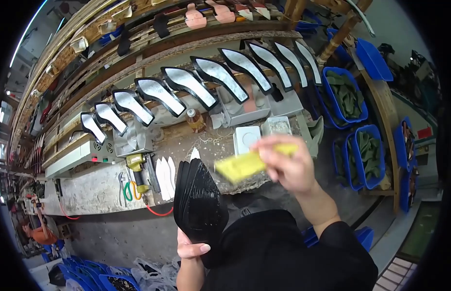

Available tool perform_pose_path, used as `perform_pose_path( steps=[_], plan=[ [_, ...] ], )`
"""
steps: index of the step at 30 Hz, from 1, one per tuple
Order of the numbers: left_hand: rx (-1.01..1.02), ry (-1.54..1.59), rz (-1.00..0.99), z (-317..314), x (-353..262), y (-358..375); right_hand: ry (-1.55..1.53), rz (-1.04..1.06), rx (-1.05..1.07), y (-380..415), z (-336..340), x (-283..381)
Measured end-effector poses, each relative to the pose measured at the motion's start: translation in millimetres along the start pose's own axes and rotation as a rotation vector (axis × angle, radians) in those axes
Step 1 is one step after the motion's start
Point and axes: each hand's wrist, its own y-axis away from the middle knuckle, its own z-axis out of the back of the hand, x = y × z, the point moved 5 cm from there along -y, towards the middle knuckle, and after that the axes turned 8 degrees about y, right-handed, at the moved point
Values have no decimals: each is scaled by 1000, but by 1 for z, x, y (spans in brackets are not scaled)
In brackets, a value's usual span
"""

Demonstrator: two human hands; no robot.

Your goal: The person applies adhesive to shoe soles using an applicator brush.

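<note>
My left hand (190, 246) grips the lower end of a stack of black pointed sole pieces (202, 201), with the thumb on top. The top piece looks wet and shiny. My right hand (289, 165) pinches a yellow flat piece (245, 165), slightly blurred, held to the right of the stack and above it, not touching it. Behind, a row of black-edged soles with pale faces (186, 85) lies along the rack. White pointed pieces (165, 177) lie on the bench left of the stack.
On the bench (97, 194) are a yellow-green power tool (136, 167), scissors (124, 189), a small bottle (195, 120) and a white container (247, 139). Blue baskets (368, 155) with green pieces stand at right. A person in orange (43, 235) is far left.
</note>
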Motion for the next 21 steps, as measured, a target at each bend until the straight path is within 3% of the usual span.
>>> perform_pose_path(
  steps=[3,7,13,17,19,21],
  plan=[
    [-116,-45,32,-5,-2,13,-64,-38,97,21,-5,-2],
    [-191,-10,-83,-19,-3,2,22,-35,-202,11,19,-24],
    [-148,-9,-110,-25,-1,-8,183,13,-5,31,-3,-26],
    [-129,24,-72,-24,-1,-9,317,425,23,16,14,28],
    [-120,-32,-12,-23,-1,-6,716,791,53,3,-11,48],
    [-84,-126,78,-23,2,-9,757,876,120,2,-32,42]
  ],
)
